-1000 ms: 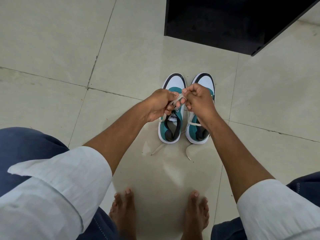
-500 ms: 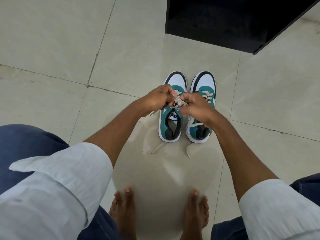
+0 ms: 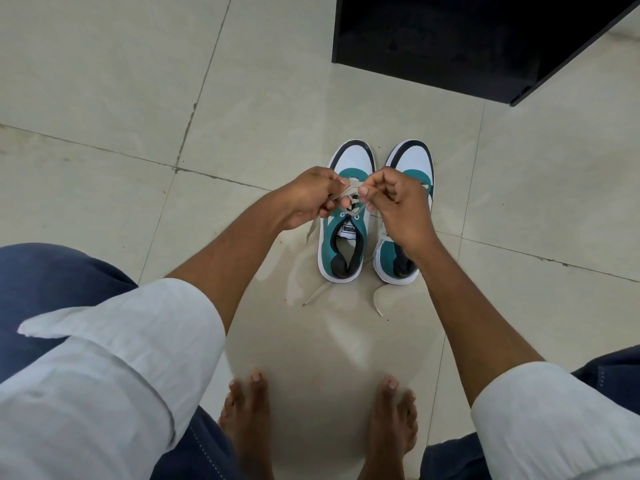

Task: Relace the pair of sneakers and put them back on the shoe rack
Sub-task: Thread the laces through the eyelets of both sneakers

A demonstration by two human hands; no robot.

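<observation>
Two sneakers [image 3: 375, 216] side by side on the floor [image 3: 138, 98], left hand [image 3: 308, 197] and right hand [image 3: 398, 206] each pinching one lace [image 3: 349, 195], two loose lace ends

Open tiled floor [image 3: 121, 98] lies clear to the left and right of the two sneakers [image 3: 346, 237], while a black cabinet [image 3: 467, 39] blocks the far side and bare feet [image 3: 249, 417] crowd the near side.

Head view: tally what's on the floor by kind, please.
Teal-and-white sneakers: 2, left sneaker and right sneaker
Loose lace ends on the tile: 2, one, another
Black cabinet: 1
Bare feet: 2, and
Total: 7
</observation>
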